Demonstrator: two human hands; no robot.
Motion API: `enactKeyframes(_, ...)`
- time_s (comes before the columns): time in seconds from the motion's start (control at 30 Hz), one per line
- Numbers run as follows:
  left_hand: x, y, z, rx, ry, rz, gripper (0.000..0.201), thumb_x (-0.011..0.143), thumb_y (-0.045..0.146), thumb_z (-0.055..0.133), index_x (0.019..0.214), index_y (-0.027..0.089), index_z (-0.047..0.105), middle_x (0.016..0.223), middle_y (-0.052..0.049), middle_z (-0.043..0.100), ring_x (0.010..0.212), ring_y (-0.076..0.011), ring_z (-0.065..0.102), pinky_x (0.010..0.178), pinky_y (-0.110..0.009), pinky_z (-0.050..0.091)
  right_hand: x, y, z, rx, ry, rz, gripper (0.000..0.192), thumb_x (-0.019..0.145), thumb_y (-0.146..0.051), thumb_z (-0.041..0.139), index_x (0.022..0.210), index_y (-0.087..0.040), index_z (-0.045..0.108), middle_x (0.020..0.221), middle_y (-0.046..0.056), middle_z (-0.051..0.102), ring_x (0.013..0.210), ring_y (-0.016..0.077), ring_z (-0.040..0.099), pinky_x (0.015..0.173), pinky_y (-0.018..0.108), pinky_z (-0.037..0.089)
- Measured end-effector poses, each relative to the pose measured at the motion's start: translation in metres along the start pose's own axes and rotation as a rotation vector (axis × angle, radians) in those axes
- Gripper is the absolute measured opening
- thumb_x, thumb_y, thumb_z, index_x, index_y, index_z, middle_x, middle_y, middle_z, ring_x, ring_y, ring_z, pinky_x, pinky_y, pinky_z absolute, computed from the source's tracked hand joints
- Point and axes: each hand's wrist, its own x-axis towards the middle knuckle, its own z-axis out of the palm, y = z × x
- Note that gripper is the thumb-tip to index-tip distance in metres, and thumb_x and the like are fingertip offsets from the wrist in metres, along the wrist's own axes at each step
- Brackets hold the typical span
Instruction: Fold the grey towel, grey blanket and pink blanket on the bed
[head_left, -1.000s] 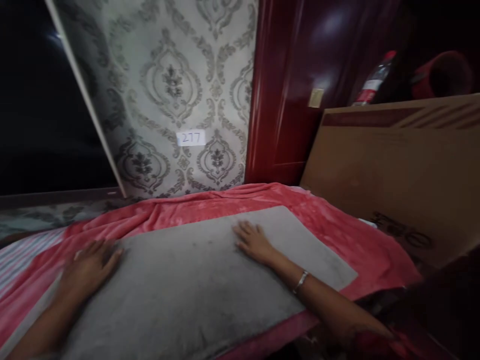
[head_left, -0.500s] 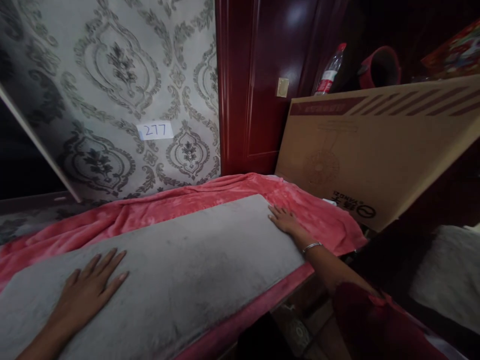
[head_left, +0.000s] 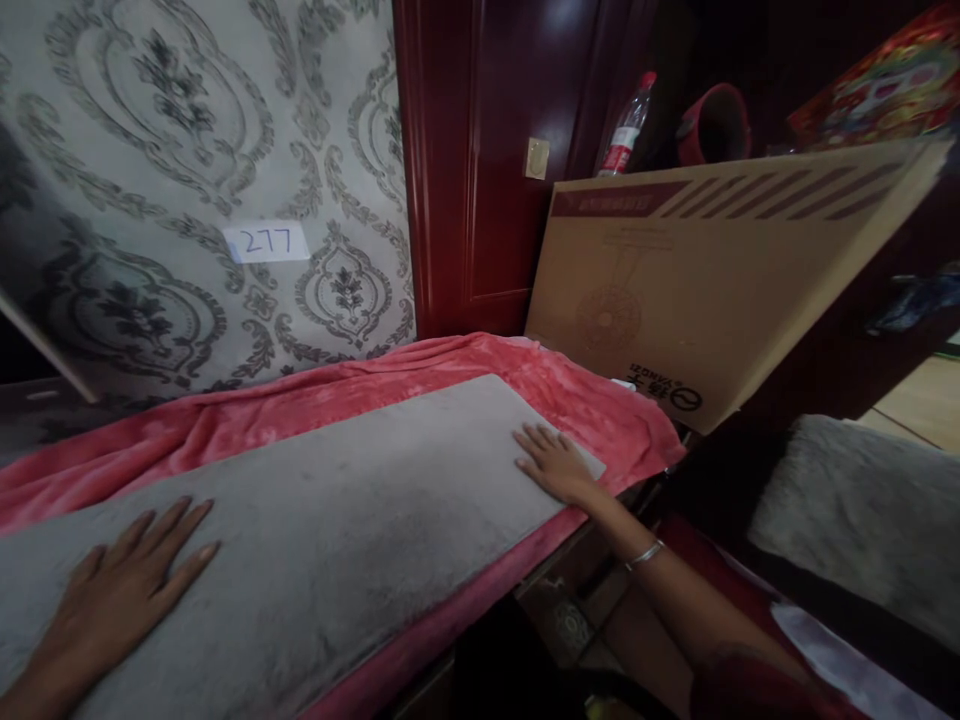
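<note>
A folded grey plush cloth (head_left: 360, 510) lies flat along a pink-red blanket (head_left: 247, 425). My left hand (head_left: 120, 590) rests palm down on the cloth's near left part, fingers spread. My right hand (head_left: 555, 465) lies flat on the cloth's right end, near its front corner, with a thin bracelet on the wrist. Neither hand holds anything.
A large cardboard box (head_left: 720, 270) leans at the right of the blanket. Behind stand a patterned wallpaper wall with a label reading 277 (head_left: 268, 242), a dark red door frame (head_left: 465, 170) and a plastic bottle (head_left: 625, 138). A grey fluffy textile (head_left: 862, 510) lies at the far right.
My right hand slid along the grey cloth from its middle to its far right end, then back to the front corner. The view turned right. My left hand stayed flat on the cloth.
</note>
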Motion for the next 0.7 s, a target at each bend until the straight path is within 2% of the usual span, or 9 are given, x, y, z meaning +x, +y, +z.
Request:
enactKeyframes(0.07,0.0,0.001,-0.002,0.009,-0.016,0.029,0.073,0.088,0.052,0.024,0.153,0.023,0.042,0.161,-0.008,0.038,0.149,-0.032,0.031,0.118,-0.055,0.022,-0.001,0.03,-0.004,-0.017,0.0,0.13,0.061,0.104,-0.049,0.028,0.16,-0.026,0.026,0.166,0.005,0.018,0.153,0.0278,0.013,0.121,0.056,0.016)
enactKeyframes(0.13,-0.001,0.004,-0.004,0.02,-0.014,0.03,0.073,0.09,0.05,0.021,0.152,0.02,0.043,0.161,-0.009,0.037,0.149,-0.0329,0.032,0.118,-0.056,0.023,-0.004,0.047,-0.007,-0.029,0.002,0.244,0.06,0.104,-0.047,0.027,0.158,-0.023,0.03,0.166,0.008,0.021,0.153,0.0299,0.014,0.119,0.058,0.018)
enactKeyframes(0.23,-0.003,0.007,-0.006,0.039,-0.012,0.004,0.07,0.093,0.048,0.018,0.152,0.02,0.042,0.162,-0.007,0.035,0.149,-0.0319,0.031,0.118,-0.056,0.024,-0.005,0.039,-0.009,-0.062,0.082,0.322,0.057,0.104,-0.042,0.029,0.155,-0.02,0.037,0.165,0.012,0.021,0.153,0.0329,0.013,0.117,0.061,0.02)
enactKeyframes(0.33,-0.004,0.009,-0.007,0.058,-0.03,-0.021,0.067,0.095,0.048,0.02,0.153,0.023,0.041,0.163,-0.005,0.034,0.15,-0.0302,0.029,0.118,-0.055,0.024,0.003,-0.001,-0.013,-0.021,0.131,0.179,0.059,0.103,-0.04,0.033,0.158,-0.021,0.031,0.166,0.012,0.016,0.153,0.0304,0.012,0.119,0.058,0.019)
enactKeyframes(0.47,-0.005,0.01,-0.01,0.063,-0.041,-0.032,0.065,0.095,0.047,0.023,0.153,0.024,0.041,0.163,-0.004,0.033,0.151,-0.03,0.028,0.119,-0.054,0.025,0.026,-0.08,-0.02,0.135,0.038,-0.207,0.064,0.102,-0.046,0.038,0.159,-0.02,0.026,0.166,0.013,0.011,0.153,0.0316,0.013,0.119,0.057,0.02)
enactKeyframes(0.57,-0.005,0.008,-0.01,0.045,-0.047,-0.022,0.068,0.093,0.049,0.024,0.153,0.022,0.042,0.162,-0.005,0.033,0.151,-0.0323,0.027,0.118,-0.057,0.025,0.048,-0.133,-0.019,0.177,0.031,-0.376,0.063,0.101,-0.051,0.039,0.159,-0.028,0.028,0.166,0.005,0.016,0.153,0.0267,0.016,0.121,0.05,0.02)
enactKeyframes(0.63,-0.004,0.006,-0.008,0.022,-0.056,-0.013,0.072,0.09,0.052,0.026,0.152,0.02,0.042,0.162,-0.007,0.033,0.15,-0.0345,0.027,0.118,-0.059,0.025,0.067,-0.155,-0.016,0.173,0.047,-0.42,0.06,0.101,-0.051,0.037,0.158,-0.034,0.03,0.165,0.0,0.019,0.152,0.0221,0.018,0.122,0.045,0.02)
enactKeyframes(0.7,-0.004,0.003,-0.005,-0.004,-0.041,-0.014,0.074,0.087,0.054,0.03,0.151,0.02,0.045,0.161,-0.007,0.036,0.15,-0.0357,0.027,0.118,-0.061,0.026,0.088,-0.159,-0.013,0.143,0.057,-0.432,0.058,0.102,-0.053,0.035,0.157,-0.037,0.031,0.164,-0.004,0.021,0.152,0.02,0.019,0.123,0.042,0.018)
